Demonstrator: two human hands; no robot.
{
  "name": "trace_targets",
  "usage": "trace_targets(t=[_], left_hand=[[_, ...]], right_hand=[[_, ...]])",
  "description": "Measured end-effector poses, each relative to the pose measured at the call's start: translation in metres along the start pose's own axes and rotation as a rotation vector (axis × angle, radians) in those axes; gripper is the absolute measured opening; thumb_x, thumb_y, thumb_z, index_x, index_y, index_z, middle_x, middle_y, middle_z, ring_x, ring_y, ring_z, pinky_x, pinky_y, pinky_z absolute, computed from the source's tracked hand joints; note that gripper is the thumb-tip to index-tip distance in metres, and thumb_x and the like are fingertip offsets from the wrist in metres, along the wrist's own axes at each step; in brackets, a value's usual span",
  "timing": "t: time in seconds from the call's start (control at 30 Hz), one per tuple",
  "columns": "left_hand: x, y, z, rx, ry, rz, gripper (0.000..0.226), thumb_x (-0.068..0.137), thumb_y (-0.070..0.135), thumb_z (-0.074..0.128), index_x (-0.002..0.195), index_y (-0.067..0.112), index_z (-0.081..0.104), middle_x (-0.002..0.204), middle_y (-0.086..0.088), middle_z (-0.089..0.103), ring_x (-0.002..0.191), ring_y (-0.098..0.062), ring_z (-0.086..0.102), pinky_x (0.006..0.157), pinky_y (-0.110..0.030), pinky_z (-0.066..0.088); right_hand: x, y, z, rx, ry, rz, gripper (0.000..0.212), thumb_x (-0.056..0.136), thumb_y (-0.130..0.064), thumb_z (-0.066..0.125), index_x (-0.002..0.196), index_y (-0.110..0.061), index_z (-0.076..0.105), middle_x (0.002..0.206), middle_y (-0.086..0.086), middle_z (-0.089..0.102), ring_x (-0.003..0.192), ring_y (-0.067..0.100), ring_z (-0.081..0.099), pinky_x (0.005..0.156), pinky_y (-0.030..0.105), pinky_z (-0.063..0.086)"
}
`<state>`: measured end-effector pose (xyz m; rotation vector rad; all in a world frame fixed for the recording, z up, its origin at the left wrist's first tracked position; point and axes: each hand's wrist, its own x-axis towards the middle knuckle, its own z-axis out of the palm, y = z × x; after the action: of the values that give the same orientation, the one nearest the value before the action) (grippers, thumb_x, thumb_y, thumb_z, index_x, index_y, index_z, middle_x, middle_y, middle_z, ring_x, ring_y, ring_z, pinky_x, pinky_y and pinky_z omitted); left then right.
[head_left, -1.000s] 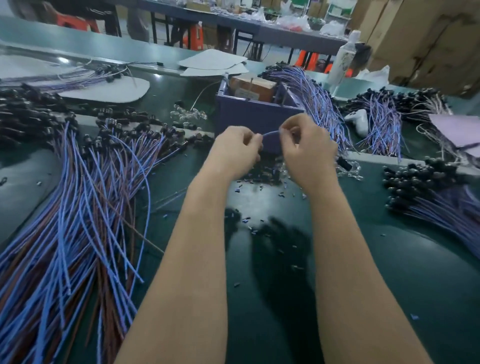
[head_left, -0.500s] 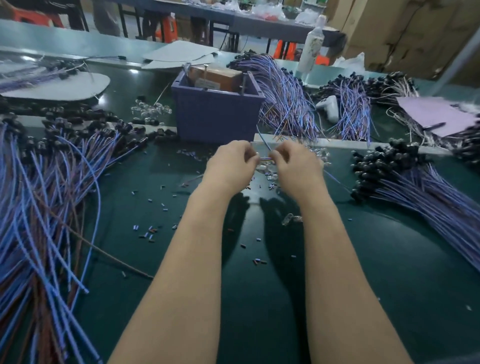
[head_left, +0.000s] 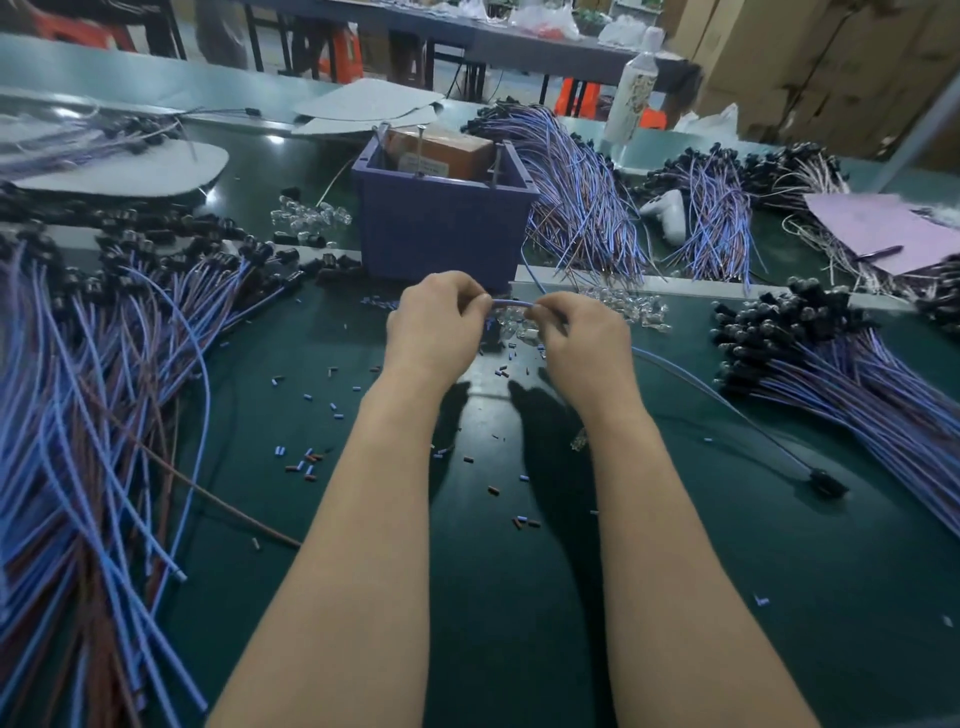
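Note:
My left hand (head_left: 436, 325) and my right hand (head_left: 584, 338) are held close together above the dark green table (head_left: 519, 597), just in front of a purple bin (head_left: 441, 228). Both pinch a thin blue wire (head_left: 511, 303) that spans the short gap between their fingertips. From my right hand the same wire trails right across the table to a small black cap (head_left: 826, 480) at its end. Under my hands lie small clear plastic pieces (head_left: 519, 325).
A big bundle of blue and brown wires (head_left: 93, 415) covers the left side. More capped wire bundles (head_left: 831, 364) lie at right and behind the bin (head_left: 582, 197). Cut insulation bits (head_left: 306, 462) litter the table. A white bottle (head_left: 631, 98) and purple paper (head_left: 878, 228) stand farther back.
The view has shifted, so the bin and bundles sit differently in frame. My hands stay together on the blue wire, which now shows as a short arc between my fingertips.

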<state>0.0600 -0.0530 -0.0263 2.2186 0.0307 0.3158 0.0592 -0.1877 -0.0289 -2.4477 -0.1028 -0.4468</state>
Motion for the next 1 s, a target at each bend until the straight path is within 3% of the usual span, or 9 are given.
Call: trace_targets(t=[0.07, 0.2, 0.37, 0.53, 0.6, 0.7, 0.83, 0.93, 1.0], left_hand=[[0.001, -0.004, -0.003, -0.004, 0.025, -0.032, 0.015, 0.093, 0.027, 0.057, 0.095, 0.019, 0.069, 0.084, 0.0, 0.066, 0.09, -0.025, 0.062, 0.089, -0.039, 0.049], [0.004, -0.011, -0.007, -0.001, 0.082, -0.123, 0.018, 0.093, 0.026, 0.057, 0.097, 0.016, 0.071, 0.095, -0.007, 0.071, 0.094, -0.025, 0.064, 0.089, -0.035, 0.05], [0.007, -0.019, -0.022, 0.014, 0.27, -0.251, 0.02, 0.095, 0.021, 0.051, 0.101, 0.012, 0.068, 0.104, -0.01, 0.069, 0.1, -0.029, 0.061, 0.091, -0.036, 0.047], [0.003, -0.006, -0.01, 0.102, 0.168, -0.18, 0.035, 0.09, 0.014, 0.049, 0.122, 0.024, 0.061, 0.137, -0.006, 0.046, 0.126, -0.028, 0.043, 0.107, -0.042, 0.037], [0.002, 0.0, -0.006, -0.05, 0.052, -0.114, 0.029, 0.091, 0.02, 0.053, 0.118, 0.02, 0.064, 0.125, -0.006, 0.059, 0.115, -0.023, 0.054, 0.101, -0.035, 0.043], [-0.009, 0.016, 0.01, -0.387, -0.125, -0.076, 0.015, 0.094, 0.022, 0.055, 0.102, 0.017, 0.067, 0.101, -0.006, 0.071, 0.086, -0.008, 0.064, 0.089, -0.027, 0.051], [-0.008, 0.018, 0.025, -0.631, 0.075, -0.15, 0.012, 0.094, 0.012, 0.055, 0.094, 0.009, 0.066, 0.098, -0.015, 0.07, 0.092, -0.026, 0.066, 0.091, -0.039, 0.052], [-0.003, 0.008, 0.023, -0.71, 0.286, -0.21, 0.011, 0.094, 0.015, 0.056, 0.091, 0.011, 0.066, 0.082, -0.006, 0.067, 0.07, -0.012, 0.058, 0.076, -0.028, 0.049], [0.001, 0.001, 0.018, -0.799, 0.402, -0.261, 0.012, 0.094, 0.018, 0.057, 0.095, 0.01, 0.066, 0.077, 0.002, 0.062, 0.067, -0.007, 0.055, 0.072, -0.024, 0.048]], right_hand=[[-0.001, 0.003, -0.003, 0.03, 0.004, 0.021, 0.021, 0.097, -0.022, 0.051, 0.102, -0.016, 0.07, 0.098, 0.005, 0.068, 0.095, 0.024, 0.059, 0.098, 0.046, 0.039], [-0.002, 0.008, -0.007, -0.012, 0.089, 0.088, 0.02, 0.097, -0.023, 0.051, 0.1, -0.018, 0.07, 0.094, 0.002, 0.069, 0.089, 0.02, 0.056, 0.096, 0.036, 0.035], [-0.002, 0.016, -0.016, 0.025, 0.22, 0.192, 0.02, 0.096, -0.02, 0.05, 0.096, -0.016, 0.069, 0.086, 0.004, 0.068, 0.082, 0.021, 0.054, 0.097, 0.042, 0.039], [-0.003, 0.001, -0.006, 0.162, 0.172, 0.145, 0.021, 0.098, -0.019, 0.047, 0.101, -0.014, 0.067, 0.087, 0.004, 0.068, 0.09, 0.026, 0.062, 0.094, 0.048, 0.044], [-0.002, -0.002, -0.005, 0.203, 0.144, 0.118, 0.021, 0.097, -0.019, 0.048, 0.101, -0.013, 0.068, 0.088, 0.006, 0.069, 0.088, 0.026, 0.062, 0.089, 0.046, 0.046], [-0.004, -0.011, -0.001, 0.261, 0.04, 0.045, 0.02, 0.096, -0.015, 0.05, 0.1, -0.012, 0.069, 0.087, 0.007, 0.07, 0.083, 0.022, 0.062, 0.076, 0.031, 0.047], [-0.005, -0.02, 0.004, 0.274, -0.064, 0.013, 0.019, 0.095, -0.015, 0.052, 0.104, -0.01, 0.067, 0.092, 0.004, 0.069, 0.081, 0.013, 0.057, 0.063, 0.018, 0.036], [-0.006, -0.016, 0.005, 0.215, -0.127, 0.068, 0.014, 0.093, -0.017, 0.055, 0.103, -0.011, 0.063, 0.095, 0.005, 0.069, 0.087, 0.017, 0.061, 0.07, 0.019, 0.04], [-0.01, -0.011, 0.007, 0.171, -0.155, 0.097, 0.011, 0.094, -0.018, 0.054, 0.099, -0.012, 0.062, 0.097, 0.008, 0.069, 0.093, 0.022, 0.061, 0.081, 0.026, 0.045]])
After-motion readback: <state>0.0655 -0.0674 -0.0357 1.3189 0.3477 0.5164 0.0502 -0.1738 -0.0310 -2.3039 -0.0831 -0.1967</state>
